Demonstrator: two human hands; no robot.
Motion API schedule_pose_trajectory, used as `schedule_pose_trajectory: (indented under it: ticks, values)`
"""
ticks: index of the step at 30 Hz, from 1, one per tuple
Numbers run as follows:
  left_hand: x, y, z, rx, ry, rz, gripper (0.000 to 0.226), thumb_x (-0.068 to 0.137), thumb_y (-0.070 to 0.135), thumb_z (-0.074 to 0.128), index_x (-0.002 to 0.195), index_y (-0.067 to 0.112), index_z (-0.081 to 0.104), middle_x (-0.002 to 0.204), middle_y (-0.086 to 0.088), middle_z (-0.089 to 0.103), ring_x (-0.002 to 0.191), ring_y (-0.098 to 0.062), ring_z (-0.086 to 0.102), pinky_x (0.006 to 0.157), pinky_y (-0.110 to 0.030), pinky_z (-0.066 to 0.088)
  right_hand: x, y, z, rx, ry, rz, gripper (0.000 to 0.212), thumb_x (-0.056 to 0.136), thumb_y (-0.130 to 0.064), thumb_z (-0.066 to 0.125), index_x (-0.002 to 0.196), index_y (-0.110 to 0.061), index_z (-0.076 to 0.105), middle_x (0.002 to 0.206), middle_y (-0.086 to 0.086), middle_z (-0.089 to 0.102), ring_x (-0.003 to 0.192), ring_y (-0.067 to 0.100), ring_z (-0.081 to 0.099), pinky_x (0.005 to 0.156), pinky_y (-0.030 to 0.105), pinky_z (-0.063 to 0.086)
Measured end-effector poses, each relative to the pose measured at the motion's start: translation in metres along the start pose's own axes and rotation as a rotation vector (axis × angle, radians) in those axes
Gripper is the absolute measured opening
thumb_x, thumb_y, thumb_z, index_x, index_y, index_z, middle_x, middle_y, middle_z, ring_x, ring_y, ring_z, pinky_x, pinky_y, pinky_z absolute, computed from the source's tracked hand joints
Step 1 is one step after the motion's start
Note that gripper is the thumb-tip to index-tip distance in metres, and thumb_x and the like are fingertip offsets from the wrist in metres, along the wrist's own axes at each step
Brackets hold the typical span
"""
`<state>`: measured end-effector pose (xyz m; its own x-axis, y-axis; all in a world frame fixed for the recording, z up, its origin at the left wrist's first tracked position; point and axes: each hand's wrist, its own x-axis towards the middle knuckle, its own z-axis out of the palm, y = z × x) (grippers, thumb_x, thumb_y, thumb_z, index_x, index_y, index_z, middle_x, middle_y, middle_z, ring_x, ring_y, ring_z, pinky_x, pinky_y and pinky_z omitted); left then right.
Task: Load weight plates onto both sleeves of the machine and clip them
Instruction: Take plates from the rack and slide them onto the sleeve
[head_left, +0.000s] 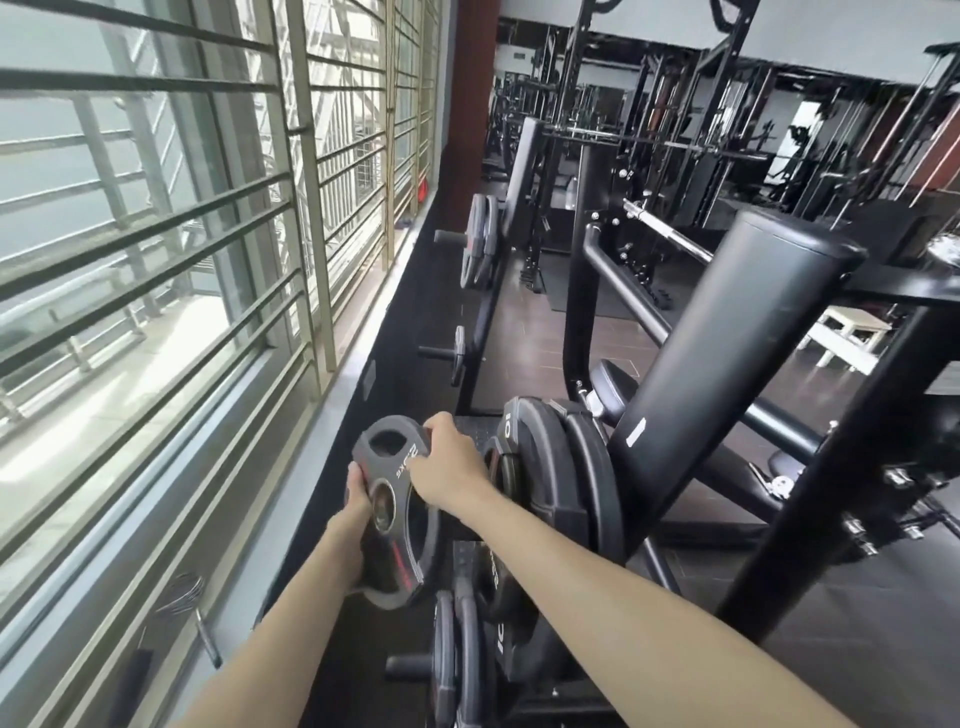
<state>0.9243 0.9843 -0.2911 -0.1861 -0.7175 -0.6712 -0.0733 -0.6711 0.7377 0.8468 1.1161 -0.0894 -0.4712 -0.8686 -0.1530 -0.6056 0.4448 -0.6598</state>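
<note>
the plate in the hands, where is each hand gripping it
Weight plate: left hand grips its left rim, right hand grips its upper right edge.

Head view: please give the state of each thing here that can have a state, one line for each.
Held plate: off any sleeve, gripped in both hands.
Left hand: grips the plate's lower left rim.
Right hand: grips the plate's upper edge.
Loaded plates: already on the machine, upright; no clip visible.
Storage plates: hanging on a rack peg.
Barbell: resting on its rack.

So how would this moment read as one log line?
stage: loading | left hand: holds small plate | right hand: holds its top edge | loaded plates: beside it
</note>
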Motion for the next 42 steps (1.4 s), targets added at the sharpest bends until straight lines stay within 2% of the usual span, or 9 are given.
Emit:
schedule_pose_trajectory:
  ticks: [3, 7, 9, 12, 15, 20, 28, 35, 42]
  values:
    - [0.046, 0.019, -0.027, -0.058, 0.074, 0.170, 0.120, 0.039, 0.105, 0.051, 0.127, 0.024, 0.062, 0.120, -0.009, 0.072, 0.103, -0.032, 0.070, 0.092, -0.049, 0.056, -0.003, 0.003, -0.023, 0.167, 0.046, -0.024, 0.042, 0.093, -0.018, 0.055, 0.134, -0.019, 0.043, 0.118, 0.006, 0.062, 0.106, 0.030, 0.060, 0.092, 0.044, 0.051]
    - [-0.154, 0.107, 0.002, 0.059, 0.140, 0.472, 0.090, 0.074, 0.084, 0.055, 0.121, 0.007, 0.060, 0.105, -0.013, 0.068, 0.093, -0.029, 0.067, 0.085, -0.038, 0.055, -0.018, -0.001, -0.066, 0.408, 0.272, -0.129, 0.031, 0.095, -0.030, 0.058, 0.125, -0.025, 0.051, 0.101, -0.014, 0.063, 0.095, 0.012, 0.060, 0.084, 0.030, 0.048]
    - [-0.196, 0.131, 0.017, 0.180, 0.154, 0.604, 0.083, 0.075, 0.084, 0.053, 0.104, 0.007, 0.060, 0.090, -0.008, 0.067, 0.081, -0.024, 0.065, 0.076, -0.036, 0.053, -0.035, 0.000, -0.091, 0.520, 0.438, -0.165, 0.037, 0.095, -0.039, 0.061, 0.126, -0.022, 0.054, 0.091, -0.020, 0.062, 0.082, -0.001, 0.060, 0.074, 0.021, 0.045]
    - [-0.248, 0.152, 0.047, 0.371, 0.165, 0.868, 0.082, 0.071, 0.092, 0.046, 0.093, 0.015, 0.066, 0.086, -0.006, 0.070, 0.086, -0.029, 0.068, 0.086, -0.043, 0.055, -0.066, 0.015, -0.126, 0.656, 0.757, -0.186, 0.027, 0.092, -0.047, 0.063, 0.104, -0.023, 0.063, 0.077, -0.014, 0.065, 0.068, -0.002, 0.062, 0.068, 0.023, 0.051]
    - [-0.301, 0.152, 0.089, 0.430, 0.068, 1.076, 0.074, 0.072, 0.088, 0.050, 0.083, 0.017, 0.071, 0.077, -0.002, 0.074, 0.077, -0.026, 0.071, 0.080, -0.044, 0.058, -0.105, 0.045, -0.164, 0.764, 0.980, -0.159, 0.027, 0.094, -0.046, 0.062, 0.092, -0.019, 0.064, 0.066, -0.015, 0.058, 0.056, -0.003, 0.055, 0.060, 0.021, 0.043]
    - [-0.375, 0.116, 0.173, 0.508, -0.180, 1.284, 0.066, 0.076, 0.081, 0.053, 0.072, 0.016, 0.068, 0.066, 0.002, 0.071, 0.072, -0.023, 0.070, 0.072, -0.040, 0.056, -0.176, 0.115, -0.223, 0.784, 1.224, -0.063, 0.037, 0.092, -0.051, 0.061, 0.103, -0.016, 0.066, 0.081, -0.011, 0.061, 0.064, -0.006, 0.055, 0.061, 0.009, 0.041]
    - [-0.469, 0.016, 0.282, 0.490, -0.607, 1.304, 0.062, 0.080, 0.075, 0.056, 0.078, 0.015, 0.070, 0.069, 0.001, 0.072, 0.070, -0.018, 0.068, 0.070, -0.040, 0.052, -0.320, 0.211, -0.283, 0.634, 1.549, 0.037, 0.023, 0.095, -0.039, 0.063, 0.080, -0.023, 0.062, 0.068, -0.013, 0.057, 0.059, -0.006, 0.053, 0.056, 0.009, 0.040]
    - [-0.572, -0.093, 0.344, 0.528, -1.008, 1.357, 0.057, 0.089, 0.068, 0.052, 0.071, 0.015, 0.063, 0.069, 0.002, 0.068, 0.074, -0.022, 0.065, 0.074, -0.041, 0.050, -0.477, 0.279, -0.303, 0.454, 1.792, 0.215, 0.023, 0.095, -0.043, 0.061, 0.093, -0.021, 0.068, 0.084, -0.007, 0.066, 0.070, -0.003, 0.059, 0.063, 0.013, 0.046]
    - [-0.664, -0.194, 0.357, 0.597, -1.245, 1.369, 0.056, 0.096, 0.057, 0.050, 0.060, 0.016, 0.038, 0.057, 0.002, 0.047, 0.062, -0.025, 0.047, 0.057, -0.038, 0.031, -0.601, 0.339, -0.297, 0.458, 1.646, 0.557, 0.034, 0.102, -0.049, 0.045, 0.111, -0.022, 0.066, 0.105, -0.005, 0.070, 0.101, 0.015, 0.064, 0.085, 0.030, 0.048]
